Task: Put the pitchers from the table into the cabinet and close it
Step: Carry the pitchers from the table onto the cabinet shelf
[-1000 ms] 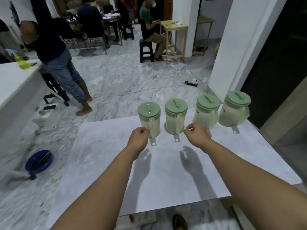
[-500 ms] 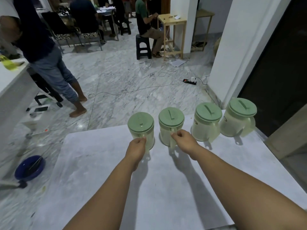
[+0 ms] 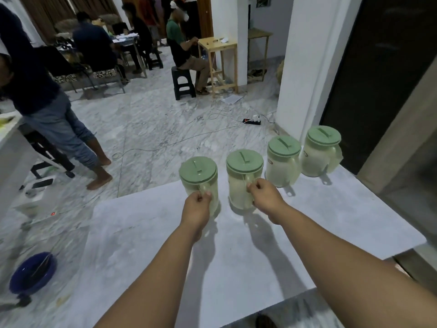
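Observation:
Several clear pitchers with green lids stand in a row at the far edge of the grey table. My left hand is closed around the handle of the leftmost pitcher. My right hand grips the handle of the second pitcher. A third pitcher and a fourth pitcher stand untouched further right. Whether the two held pitchers are lifted off the table I cannot tell. No cabinet is clearly in view.
A dark opening and a white pillar stand at the right behind the pitchers. A person stands on the marble floor at the left. A blue basin lies on the floor beside the table.
My right hand shifted from near the third pitcher to the second pitcher's handle and closed on it. My left hand closed on the leftmost pitcher's handle. The view moved closer to the table.

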